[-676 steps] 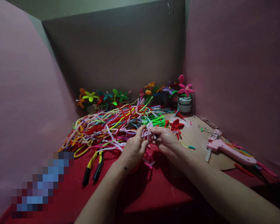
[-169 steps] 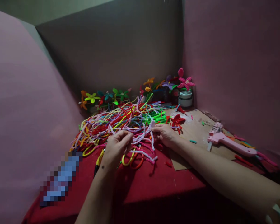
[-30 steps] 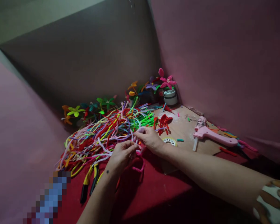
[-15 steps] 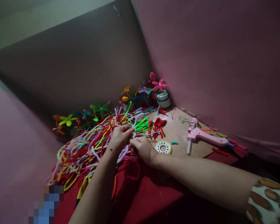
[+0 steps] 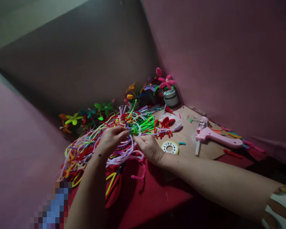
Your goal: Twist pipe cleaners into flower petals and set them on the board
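Observation:
My left hand [image 5: 113,136] is closed in a pinch at the edge of a heap of coloured pipe cleaners [image 5: 85,146]. Right beside it my right hand [image 5: 149,148] pinches a lavender pipe cleaner [image 5: 140,129], thumb against forefinger. Its bent, petal-like end [image 5: 176,128] seems to reach out to the right over the board; the join is partly hidden by my fingers. More lavender strands hang below both hands. Behind them lies a bundle of green pipe cleaners [image 5: 146,122], with red shaped pieces [image 5: 166,123] to its right.
A pink glue gun [image 5: 219,136] lies on the brown board [image 5: 188,140], near a tape roll [image 5: 170,148]. Finished pipe-cleaner flowers [image 5: 166,81] and a grey-white jar [image 5: 171,98] stand at the back. Yellow-and-red-handled tools [image 5: 111,184] rest on the red cloth [image 5: 157,197].
My hands have moved slightly apart, the left one leftward. The lavender petal shape, upright above my fingers before, now points right. The camera view has shifted a little.

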`<state>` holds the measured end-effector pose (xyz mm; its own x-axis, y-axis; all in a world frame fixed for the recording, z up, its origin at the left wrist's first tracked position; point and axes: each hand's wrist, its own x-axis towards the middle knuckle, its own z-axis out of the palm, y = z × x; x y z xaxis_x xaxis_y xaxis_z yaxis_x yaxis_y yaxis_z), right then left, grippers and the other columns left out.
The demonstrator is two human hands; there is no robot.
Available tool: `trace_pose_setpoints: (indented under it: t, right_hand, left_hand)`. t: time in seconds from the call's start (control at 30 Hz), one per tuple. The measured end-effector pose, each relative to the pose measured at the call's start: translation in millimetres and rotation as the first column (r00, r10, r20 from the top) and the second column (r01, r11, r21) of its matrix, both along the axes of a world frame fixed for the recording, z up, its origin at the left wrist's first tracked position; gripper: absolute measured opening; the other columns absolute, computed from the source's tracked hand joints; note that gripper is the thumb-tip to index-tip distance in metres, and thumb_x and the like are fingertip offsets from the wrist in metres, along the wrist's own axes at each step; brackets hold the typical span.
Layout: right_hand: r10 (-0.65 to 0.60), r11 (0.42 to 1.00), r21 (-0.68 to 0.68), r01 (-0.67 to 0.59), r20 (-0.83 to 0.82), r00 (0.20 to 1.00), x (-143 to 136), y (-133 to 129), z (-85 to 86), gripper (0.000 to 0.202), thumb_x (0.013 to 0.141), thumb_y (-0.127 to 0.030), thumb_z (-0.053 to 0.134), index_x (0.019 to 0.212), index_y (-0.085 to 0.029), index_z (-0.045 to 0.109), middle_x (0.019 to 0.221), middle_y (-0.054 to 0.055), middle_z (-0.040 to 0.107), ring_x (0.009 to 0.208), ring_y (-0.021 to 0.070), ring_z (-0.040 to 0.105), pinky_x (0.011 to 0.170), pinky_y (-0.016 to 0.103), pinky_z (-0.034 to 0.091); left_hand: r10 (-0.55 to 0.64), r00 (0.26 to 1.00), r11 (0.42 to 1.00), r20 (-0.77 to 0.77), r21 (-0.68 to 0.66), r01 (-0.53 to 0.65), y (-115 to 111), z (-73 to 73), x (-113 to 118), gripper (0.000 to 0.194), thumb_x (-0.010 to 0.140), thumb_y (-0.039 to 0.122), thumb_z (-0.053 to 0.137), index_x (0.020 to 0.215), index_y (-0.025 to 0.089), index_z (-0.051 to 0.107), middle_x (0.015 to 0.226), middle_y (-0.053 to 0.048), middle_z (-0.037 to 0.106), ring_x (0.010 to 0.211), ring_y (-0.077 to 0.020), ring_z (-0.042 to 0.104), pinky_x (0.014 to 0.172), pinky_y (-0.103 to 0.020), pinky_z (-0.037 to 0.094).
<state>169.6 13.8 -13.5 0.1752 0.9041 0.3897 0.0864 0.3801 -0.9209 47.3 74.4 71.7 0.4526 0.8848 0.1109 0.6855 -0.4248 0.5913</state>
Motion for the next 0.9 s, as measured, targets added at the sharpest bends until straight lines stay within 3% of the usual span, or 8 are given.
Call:
trace_pose_setpoints:
  t: [0.13,0.23,0.37,0.43,0.53,0.67,0.73,0.9]
  right_hand:
    - [-0.012,0.999,-0.035,0.013,0.03,0.999,-1,4,-2.8,0.046,0.083,-0.035,0.037,0.042,-0.016,0.037,0.042,-0.003,0.033,0.045,0.007,0.035,0.048,0.023,0.023]
    - [-0.004,1.0,-0.029,0.006,0.065,0.998,-2,1,-4.1,0.045,0.084,-0.034,0.036,0.043,-0.016,0.038,0.042,-0.003,0.033,0.045,0.007,0.035,0.049,0.022,0.024]
    - [0.037,0.991,0.116,-0.062,0.206,0.978,-3,-8,-3.5,0.041,0.084,-0.029,0.037,0.046,-0.016,0.033,0.045,-0.004,0.03,0.045,0.0061,0.031,0.049,0.022,0.022]
    - [0.084,0.97,0.19,-0.15,0.316,0.945,-5,-13,-3.8,0.039,0.083,-0.027,0.039,0.046,-0.016,0.033,0.046,-0.004,0.029,0.045,0.0059,0.029,0.049,0.022,0.022]
    - [0.181,0.941,0.201,-0.274,0.385,0.905,-11,-16,-6.2,0.033,0.082,-0.025,0.042,0.05,-0.015,0.041,0.048,-0.004,0.034,0.047,0.0062,0.031,0.05,0.022,0.024]
    - [0.296,0.941,0.125,-0.315,0.155,0.943,-16,-13,-7.4,0.022,0.084,-0.028,0.043,0.073,-0.015,0.056,0.056,-0.003,0.048,0.052,0.007,0.039,0.051,0.02,0.029]
    - [0.304,0.949,0.097,-0.299,-0.034,0.952,-15,-10,-5.7,0.022,0.085,-0.031,0.042,0.082,-0.015,0.058,0.058,-0.003,0.049,0.051,0.0067,0.04,0.051,0.02,0.031]
    - [0.236,0.965,0.026,-0.26,-0.512,0.826,-8,4,-0.7,0.023,0.076,-0.035,0.054,0.076,-0.013,0.062,0.054,-0.004,0.05,0.047,0.0063,0.042,0.049,0.02,0.034]
  left_hand:
    - [-0.138,0.917,0.987,-0.373,0.024,0.159,-20,-14.4,-44,0.019,0.069,0.034,0.058,0.074,0.017,0.065,0.07,-0.003,0.061,0.065,-0.0154,0.053,0.059,-0.025,0.039]
    - [-0.147,0.865,0.955,-0.48,0.158,0.25,-29,-34.1,-55,0.012,0.07,0.028,0.057,0.066,0.019,0.064,0.071,-0.003,0.059,0.068,-0.0163,0.052,0.06,-0.025,0.038]
    - [-0.058,0.911,0.921,-0.409,0.331,0.207,-28,-41.3,-62,0.02,0.073,0.026,0.052,0.056,0.018,0.06,0.064,-0.003,0.058,0.064,-0.0149,0.052,0.06,-0.024,0.038]
    - [0.049,0.956,0.903,-0.289,0.422,0.082,-26,-35.8,-65,0.018,0.075,0.029,0.051,0.065,0.019,0.062,0.066,-0.002,0.06,0.063,-0.0139,0.053,0.06,-0.023,0.039]
    - [0.171,0.978,0.816,-0.116,0.573,-0.075,-28,-26.8,-64,0.019,0.078,0.035,0.05,0.075,0.02,0.062,0.071,-0.001,0.063,0.066,-0.0143,0.055,0.063,-0.024,0.041]
    - [0.085,0.971,0.687,-0.225,0.719,0.107,-41,-27.7,-44,0.02,0.081,0.03,0.048,0.069,0.019,0.059,0.07,-0.003,0.061,0.073,-0.0162,0.055,0.069,-0.026,0.04]
    - [0.09,0.945,0.659,-0.313,0.731,0.18,-47,-33.8,-30,0.021,0.083,0.027,0.044,0.072,0.018,0.06,0.073,-0.004,0.06,0.072,-0.0157,0.055,0.065,-0.025,0.039]
    - [0.176,0.888,0.689,-0.425,0.697,0.197,-50,-50.9,-11,0.022,0.086,0.022,0.038,0.094,0.022,0.059,0.081,-0.002,0.06,0.063,-0.0114,0.055,0.049,-0.021,0.03]
